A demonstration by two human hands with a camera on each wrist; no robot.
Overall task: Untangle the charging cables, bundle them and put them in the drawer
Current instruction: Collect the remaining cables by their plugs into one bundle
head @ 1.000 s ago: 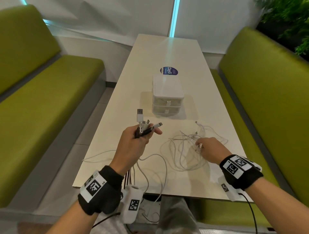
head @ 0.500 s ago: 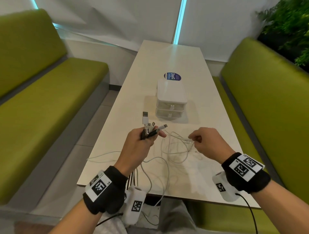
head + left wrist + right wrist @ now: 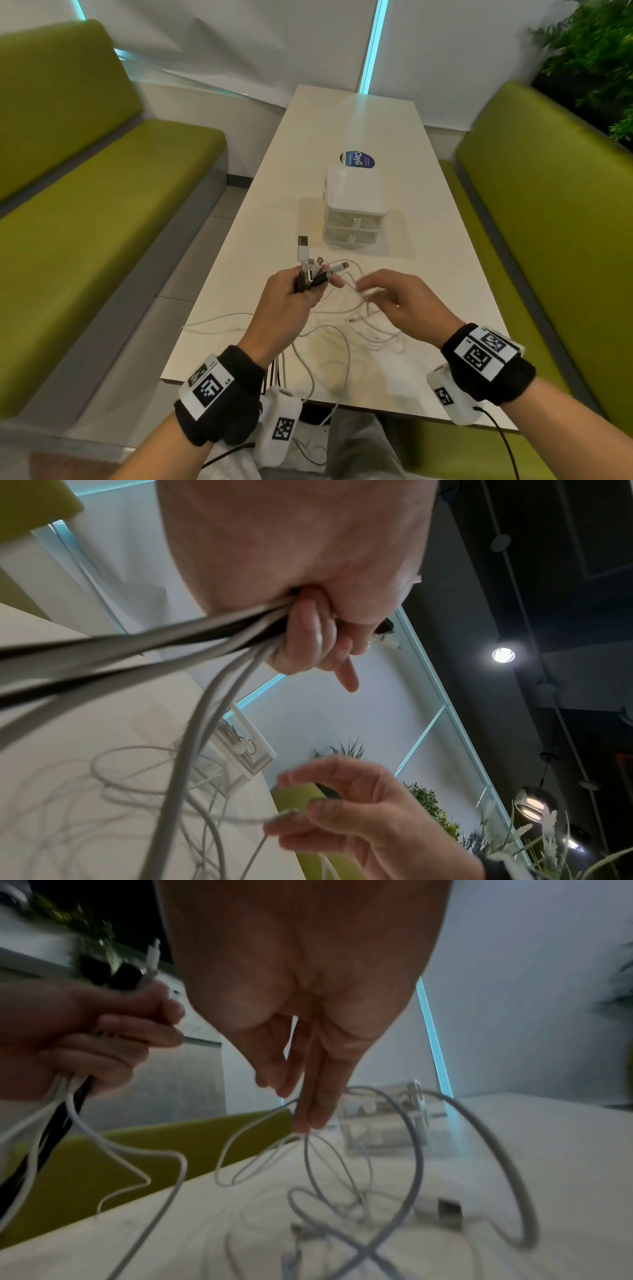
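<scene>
My left hand [image 3: 310, 286] is raised over the near part of the table and grips a bundle of white and black cable plug ends [image 3: 308, 263], which stick up out of the fist. The bundled cables [image 3: 192, 639] trail down from that fist over the table edge. A tangle of thin white cables [image 3: 363, 322] lies in loops on the table beneath both hands. My right hand [image 3: 368, 287] hovers just right of the left, its fingers [image 3: 310, 1112] fairly straight and their tips touching a lifted white loop. The small white drawer unit [image 3: 354, 205] stands behind, both drawers closed.
The long white table [image 3: 452, 274] runs away from me, with a blue round sticker [image 3: 357, 159] behind the drawers. Green benches [image 3: 102, 219] flank it on both sides. A plant [image 3: 592, 65] stands at the far right. Some cables hang off the near edge.
My right hand has moved left toward the left hand, lifting cable loops off the table, and its fingers have gone from a pinch to spread. The left hand has stayed put.
</scene>
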